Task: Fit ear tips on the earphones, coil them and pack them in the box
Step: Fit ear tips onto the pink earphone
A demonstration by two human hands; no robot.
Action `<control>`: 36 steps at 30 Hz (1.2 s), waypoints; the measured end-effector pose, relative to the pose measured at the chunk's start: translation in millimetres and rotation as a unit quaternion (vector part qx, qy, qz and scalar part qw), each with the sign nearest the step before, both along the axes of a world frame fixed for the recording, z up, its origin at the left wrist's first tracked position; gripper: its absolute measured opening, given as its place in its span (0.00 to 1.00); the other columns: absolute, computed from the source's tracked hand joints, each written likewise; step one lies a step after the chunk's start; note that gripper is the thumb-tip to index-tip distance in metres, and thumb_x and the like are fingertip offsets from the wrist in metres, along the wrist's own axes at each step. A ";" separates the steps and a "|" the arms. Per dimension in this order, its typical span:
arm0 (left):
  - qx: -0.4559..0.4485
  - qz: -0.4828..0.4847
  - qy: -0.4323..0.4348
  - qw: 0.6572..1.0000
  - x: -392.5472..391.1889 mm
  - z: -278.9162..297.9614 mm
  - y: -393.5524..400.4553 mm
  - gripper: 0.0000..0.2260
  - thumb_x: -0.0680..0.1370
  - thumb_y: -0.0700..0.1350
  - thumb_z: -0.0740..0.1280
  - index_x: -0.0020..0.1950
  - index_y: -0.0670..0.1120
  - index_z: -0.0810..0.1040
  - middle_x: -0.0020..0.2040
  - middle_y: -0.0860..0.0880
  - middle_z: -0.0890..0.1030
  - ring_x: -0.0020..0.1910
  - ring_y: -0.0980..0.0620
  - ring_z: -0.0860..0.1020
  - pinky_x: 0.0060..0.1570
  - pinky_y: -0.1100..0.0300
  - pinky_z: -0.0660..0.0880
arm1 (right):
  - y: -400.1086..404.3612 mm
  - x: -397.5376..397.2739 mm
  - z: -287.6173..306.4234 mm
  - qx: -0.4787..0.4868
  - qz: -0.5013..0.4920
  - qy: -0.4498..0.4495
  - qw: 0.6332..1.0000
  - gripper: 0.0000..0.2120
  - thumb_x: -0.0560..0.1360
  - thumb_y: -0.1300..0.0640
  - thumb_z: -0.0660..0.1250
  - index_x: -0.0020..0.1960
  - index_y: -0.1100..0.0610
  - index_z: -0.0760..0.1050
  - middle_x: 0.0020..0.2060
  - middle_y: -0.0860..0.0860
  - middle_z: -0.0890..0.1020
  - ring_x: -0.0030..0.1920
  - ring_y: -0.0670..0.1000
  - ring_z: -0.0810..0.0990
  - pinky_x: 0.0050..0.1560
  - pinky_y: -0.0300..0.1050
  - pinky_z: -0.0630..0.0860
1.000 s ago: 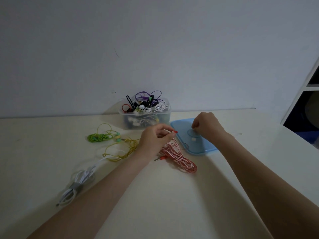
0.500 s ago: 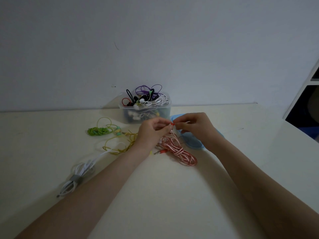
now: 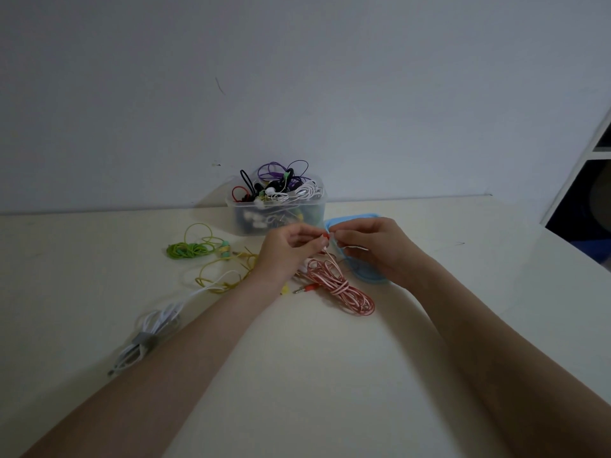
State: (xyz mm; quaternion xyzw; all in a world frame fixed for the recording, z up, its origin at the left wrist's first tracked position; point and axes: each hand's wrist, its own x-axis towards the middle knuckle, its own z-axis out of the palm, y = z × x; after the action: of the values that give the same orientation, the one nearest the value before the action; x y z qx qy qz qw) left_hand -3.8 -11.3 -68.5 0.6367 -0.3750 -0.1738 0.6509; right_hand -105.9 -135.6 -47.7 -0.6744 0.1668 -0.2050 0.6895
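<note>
- Both hands meet over the middle of the table, fingertips almost touching.
- Left hand has its fingers curled in, pinching the red earbud at the end of the pink-and-red earphones.
- Right hand is curled too, thumb and forefinger pinched right against that earbud; whatever it has hold of is too small to make out, and a thin white piece of cable shows under its palm.
- The earphones' cable runs down from the earbud to a loose bundle lying on the table at 6 o'clock from the hands, its red jack plug pointing towards 9 o'clock.
- The clear box, heaped with tangled purple, black, white and red earphones, stands at 12 o'clock against the wall.
- The blue lid lies flat under the right hand, just beside the box at its 4 o'clock.
- At 9 o'clock: a green coil, then loose yellow earphones nearer the left wrist.
- At 8 o'clock, a white cable bundle wrapped in a grey strap, well apart from the hands.
</note>
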 end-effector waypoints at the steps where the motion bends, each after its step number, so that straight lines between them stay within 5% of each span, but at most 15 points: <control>1: -0.003 -0.002 -0.003 1.000 0.0 0.2 0.3 0.07 0.72 0.35 0.70 0.42 0.47 0.79 0.39 0.51 0.81 0.36 0.64 0.79 0.41 0.72 0.75 | 0.0 -0.4 0.4 0.014 0.009 -0.005 1.000 0.05 0.72 0.70 0.66 0.43 0.63 0.79 0.31 0.50 0.83 0.33 0.44 0.80 0.38 0.32 0.77; 12: -0.009 0.000 -0.102 0.995 0.1 1.3 3.7 0.09 0.70 0.33 0.71 0.41 0.47 0.79 0.38 0.51 0.81 0.36 0.63 0.79 0.44 0.69 0.76 | 0.5 -3.7 0.0 0.075 0.042 -0.015 0.996 0.09 0.70 0.73 0.65 0.37 0.64 0.82 0.35 0.56 0.84 0.37 0.49 0.84 0.43 0.35 0.80; 26: -0.014 -0.021 -0.106 0.994 0.7 7.2 9.7 0.11 0.70 0.32 0.71 0.41 0.48 0.80 0.38 0.53 0.81 0.36 0.63 0.80 0.42 0.70 0.76 | 3.7 -3.5 1.4 0.160 0.063 0.001 0.985 0.14 0.72 0.73 0.62 0.33 0.64 0.82 0.33 0.55 0.84 0.34 0.47 0.83 0.37 0.33 0.79; 36: 0.000 0.021 -0.037 0.999 1.3 10.4 9.1 0.07 0.70 0.35 0.72 0.41 0.47 0.80 0.39 0.48 0.82 0.35 0.60 0.80 0.41 0.67 0.78 | 8.8 -0.1 1.7 0.009 0.003 -0.063 0.998 0.07 0.71 0.73 0.65 0.43 0.64 0.79 0.31 0.52 0.84 0.35 0.46 0.83 0.40 0.33 0.78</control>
State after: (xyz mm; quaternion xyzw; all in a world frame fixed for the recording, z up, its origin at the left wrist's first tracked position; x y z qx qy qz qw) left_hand -2.5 -2.2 -58.1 0.6504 -0.3855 -0.1366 0.6401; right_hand -106.0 -126.9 -45.9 -0.6544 0.1224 -0.2434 0.7054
